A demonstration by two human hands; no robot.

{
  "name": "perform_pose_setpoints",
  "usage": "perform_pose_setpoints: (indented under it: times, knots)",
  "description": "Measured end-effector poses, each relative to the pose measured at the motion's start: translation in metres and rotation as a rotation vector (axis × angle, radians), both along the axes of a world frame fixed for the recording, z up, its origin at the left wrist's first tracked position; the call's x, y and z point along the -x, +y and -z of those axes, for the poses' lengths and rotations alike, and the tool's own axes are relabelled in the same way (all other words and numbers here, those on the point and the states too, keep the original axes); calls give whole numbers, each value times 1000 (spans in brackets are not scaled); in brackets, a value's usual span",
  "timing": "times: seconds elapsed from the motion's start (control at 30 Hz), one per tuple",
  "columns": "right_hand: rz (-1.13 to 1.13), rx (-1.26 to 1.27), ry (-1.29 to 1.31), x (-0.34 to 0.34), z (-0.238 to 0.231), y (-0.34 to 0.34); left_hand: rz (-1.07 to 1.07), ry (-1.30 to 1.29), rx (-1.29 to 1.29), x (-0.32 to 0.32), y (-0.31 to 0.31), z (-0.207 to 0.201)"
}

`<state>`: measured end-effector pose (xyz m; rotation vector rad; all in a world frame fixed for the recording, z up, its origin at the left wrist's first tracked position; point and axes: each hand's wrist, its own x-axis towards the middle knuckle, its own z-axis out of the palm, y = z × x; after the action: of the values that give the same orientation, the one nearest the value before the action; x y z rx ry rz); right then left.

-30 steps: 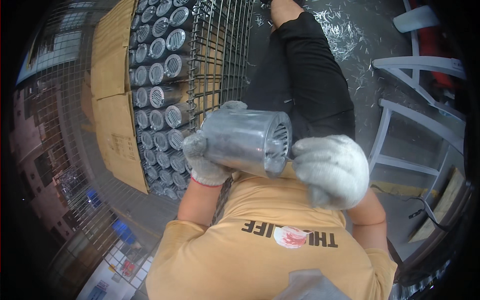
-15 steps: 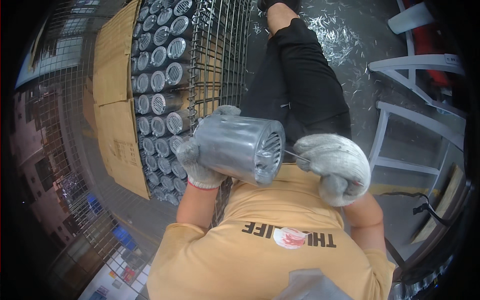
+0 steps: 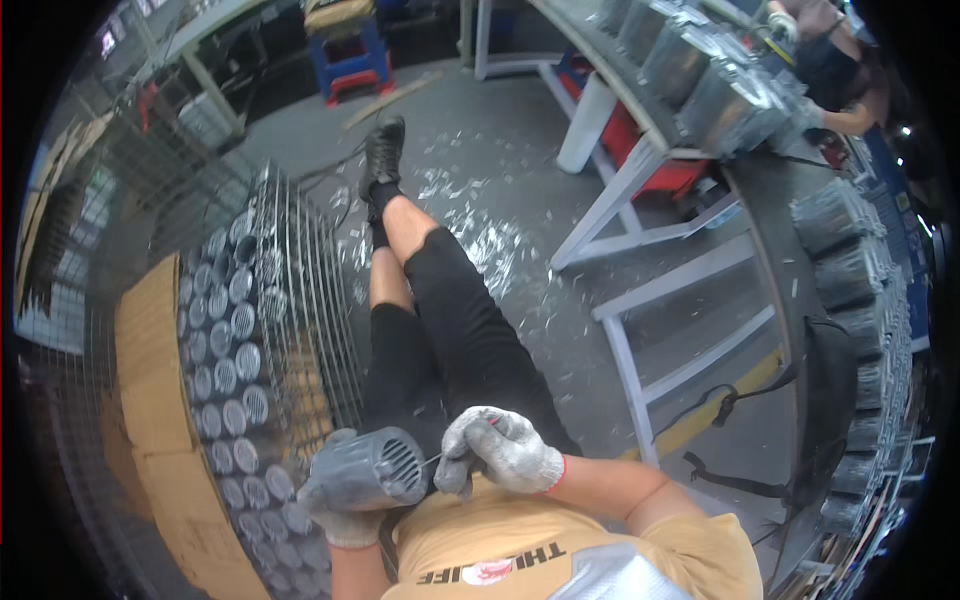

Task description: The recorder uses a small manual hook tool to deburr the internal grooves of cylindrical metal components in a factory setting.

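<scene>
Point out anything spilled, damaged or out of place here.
Silver scraps are strewn loose across the floor beside the person's legs; they look spilled because nothing contains them. The cylinder in the left hand shows no obvious damage.

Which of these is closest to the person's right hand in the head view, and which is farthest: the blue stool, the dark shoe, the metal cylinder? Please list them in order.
1. Metal cylinder: just left of the right hand, held in the left hand.
2. Dark shoe: out ahead, at the end of the leg.
3. Blue stool: beyond the shoe, near the top edge.
</scene>
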<state>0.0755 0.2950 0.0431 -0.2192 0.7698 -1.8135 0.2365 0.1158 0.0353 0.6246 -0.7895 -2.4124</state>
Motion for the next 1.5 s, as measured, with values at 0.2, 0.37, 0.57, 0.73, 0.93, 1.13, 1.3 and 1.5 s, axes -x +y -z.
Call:
perform_pose_setpoints:
  times: [0.2,0.37,0.57,0.73,0.93,1.13,1.3,1.5]
  knots:
    - [256,-81,643,31,5,-6,-58,-39,36,22,5,15]
    - [22,-22,423,43,25,-8,194,-47,131,71,17,-2]
    - [290,-121,619,90,-12,10,471,35,357,132,-1,12]
    - [577,-283,1048,202,-88,-23,77,93,1124,169,-27,-19]
    - [1019,-647,1647,378,-215,-119,-199,-500,1747,76,-95,-4]
    - [1052,-1008,1894,669,-255,-50,-341,-1216,1497,-60,-146,74]
    - [507,-1582,1953,599,-238,-175,33,-2138,892,-201,-55,65]
    - [-66,-835,2174,423,-45,-445,485,-1989,649,-241,-47,72]
